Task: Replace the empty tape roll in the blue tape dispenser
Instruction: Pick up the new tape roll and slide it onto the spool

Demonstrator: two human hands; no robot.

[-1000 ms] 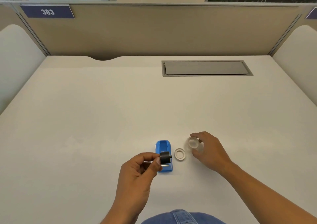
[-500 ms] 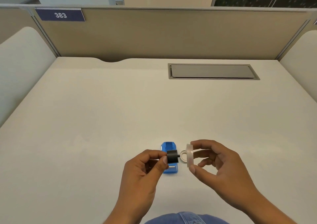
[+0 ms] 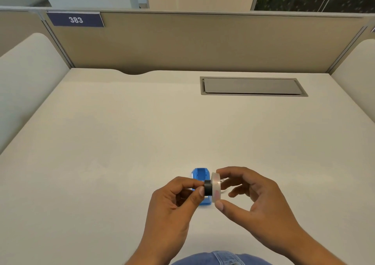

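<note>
The blue tape dispenser [image 3: 199, 175] lies on the white desk [image 3: 142, 143], partly hidden behind my hands. My left hand [image 3: 174, 203] pinches a small black spool hub [image 3: 208, 188] between thumb and forefinger, above the dispenser. My right hand [image 3: 249, 199] holds a clear tape roll [image 3: 215, 186] on edge between thumb and fingers. The roll's open centre meets the right end of the hub. The empty white core is almost fully hidden behind my right hand.
A grey cable hatch [image 3: 252, 86] is set into the desk at the back right. A beige partition [image 3: 203, 41] with a blue sign reading 383 [image 3: 75, 19] closes the far edge. Padded side panels stand left and right.
My right hand picked the clear roll up from the desk and brought it left to the black hub. My left hand lifted the hub slightly. The gap between roll and hub has closed.
</note>
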